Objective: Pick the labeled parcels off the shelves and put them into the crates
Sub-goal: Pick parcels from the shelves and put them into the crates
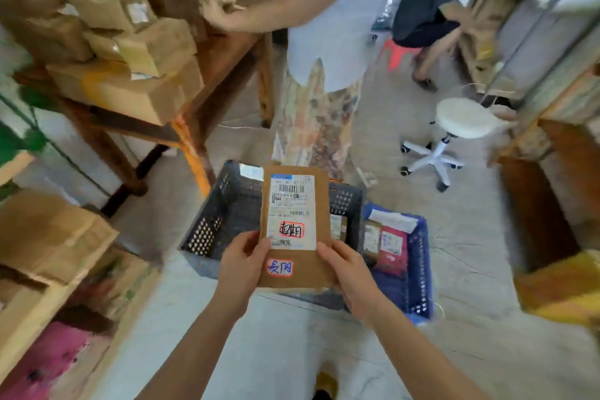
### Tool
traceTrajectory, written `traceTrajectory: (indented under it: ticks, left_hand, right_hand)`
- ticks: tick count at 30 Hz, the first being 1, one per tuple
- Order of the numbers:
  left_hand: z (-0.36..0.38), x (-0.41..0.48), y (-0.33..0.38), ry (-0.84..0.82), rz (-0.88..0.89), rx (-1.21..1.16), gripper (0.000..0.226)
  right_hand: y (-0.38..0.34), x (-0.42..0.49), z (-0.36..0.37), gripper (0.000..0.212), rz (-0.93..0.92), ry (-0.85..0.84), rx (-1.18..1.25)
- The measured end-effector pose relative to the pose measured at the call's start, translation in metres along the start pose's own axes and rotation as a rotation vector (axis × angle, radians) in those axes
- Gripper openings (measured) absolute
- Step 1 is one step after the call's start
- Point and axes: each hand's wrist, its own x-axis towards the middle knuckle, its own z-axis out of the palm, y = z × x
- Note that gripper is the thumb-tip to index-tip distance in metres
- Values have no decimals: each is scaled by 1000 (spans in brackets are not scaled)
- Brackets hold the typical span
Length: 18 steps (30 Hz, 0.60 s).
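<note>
Brown flat cardboard parcel [293, 273] (white label [292, 211]) in curled fingers [259, 245] of left hand [242, 261] and right hand [349, 273], above perforated crate [207, 227]

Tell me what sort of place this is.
Most likely a small parcel sorting depot: a flat brown cardboard parcel with a white shipping label, held by the left hand and right hand; taped cardboard boxes piled on a wooden shelf; a dark grey perforated plastic crate and a blue plastic crate.
</note>
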Motion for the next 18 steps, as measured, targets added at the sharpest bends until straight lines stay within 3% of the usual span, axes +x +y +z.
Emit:
traceTrajectory:
  ticks: [5,8,15,18]
  left_hand:
    - [107,46,-14,-93,-83,45,15]
    - [149,77,-30,-117,-150,98,24]
    - [204,166,-102,-143,-286,293,15]
    - [225,222,-155,-174,-329,403,25]
  right_hand:
    - [8,48,-95,10,74,105,10]
    - [21,81,-128,14,137,141,-7]
    - [86,181,-158,26,314,214,-101]
    - [133,243,-167,29,393,263,-173]
